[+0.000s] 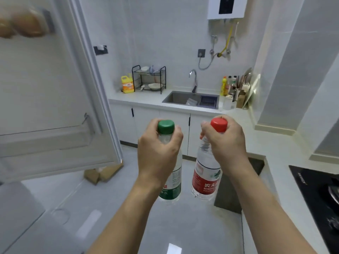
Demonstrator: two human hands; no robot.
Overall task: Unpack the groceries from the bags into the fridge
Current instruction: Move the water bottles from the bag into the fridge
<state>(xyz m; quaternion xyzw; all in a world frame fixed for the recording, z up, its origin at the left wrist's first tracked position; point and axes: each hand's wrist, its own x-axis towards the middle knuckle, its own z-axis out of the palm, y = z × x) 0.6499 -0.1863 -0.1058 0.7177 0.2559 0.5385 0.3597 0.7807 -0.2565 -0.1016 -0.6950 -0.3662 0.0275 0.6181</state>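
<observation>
The left hand (157, 149) grips the neck of the green-capped water bottle (171, 180), fingers curled round it just below the green cap (166, 127). The bottle hangs upright in the air, its green-and-white label facing partly away behind the wrist. The right hand (224, 143) grips the neck of the red-capped water bottle (206, 176) in the same manner, thumb and fingers wrapped below the red cap (218, 124). This bottle also hangs upright, its red label toward the camera. The two bottles are held side by side, near each other but apart, above the grey tiled floor (183, 226).

To the left, the fridge door (55, 88) stands open. Its lower door shelf (45, 138) is visible, and a blurred upper shelf holds rounded brownish items (22, 24) that cannot be identified.

Beyond the hands, a white counter (143, 99) carries a yellow detergent bottle (127, 84), a black dish rack (149, 78) and a steel sink (190, 99) with a faucet (194, 79). Condiment bottles (228, 85) stand at the sink's right. A black stove top (317, 195) lies at the right edge. Flattened cardboard (102, 174) rests on the floor below the door.
</observation>
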